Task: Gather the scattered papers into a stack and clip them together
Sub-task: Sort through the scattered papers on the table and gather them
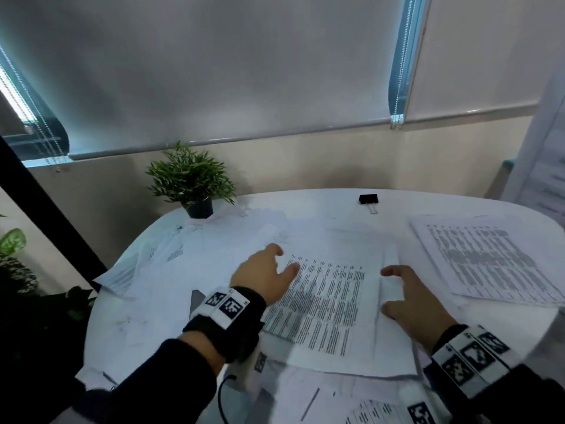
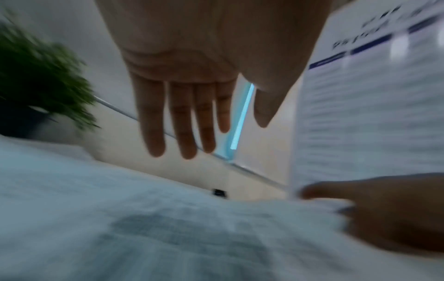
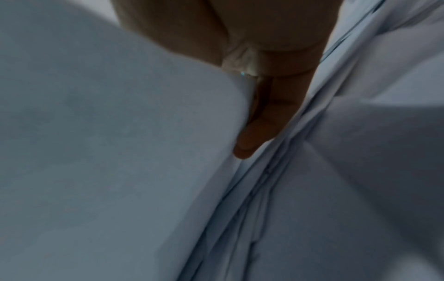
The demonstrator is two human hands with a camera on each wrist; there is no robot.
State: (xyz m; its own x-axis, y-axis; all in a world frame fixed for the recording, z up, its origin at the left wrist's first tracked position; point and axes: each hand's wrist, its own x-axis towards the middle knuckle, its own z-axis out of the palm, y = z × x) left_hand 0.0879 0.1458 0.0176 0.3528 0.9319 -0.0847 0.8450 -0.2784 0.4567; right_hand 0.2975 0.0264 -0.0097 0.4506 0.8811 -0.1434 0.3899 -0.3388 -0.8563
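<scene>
From the head view, the top white printed paper sheet (image 1: 324, 304) lay between both hands on the round white worktop (image 1: 128, 325), its long axis running away from the person. The left hand (image 1: 263, 278) hovered over that sheet's left edge, fingers spread; the right hand (image 1: 406, 304) rested at its right edge. The small black binder clip (image 1: 368, 199) sat well beyond the sheet, likely nearer the right hand.

The left wrist view showed straight, empty fingers (image 2: 182, 121) above the sheet.

In the right wrist view, whether that grip pinched the sheet edges (image 3: 259, 199) could not be told.
</scene>
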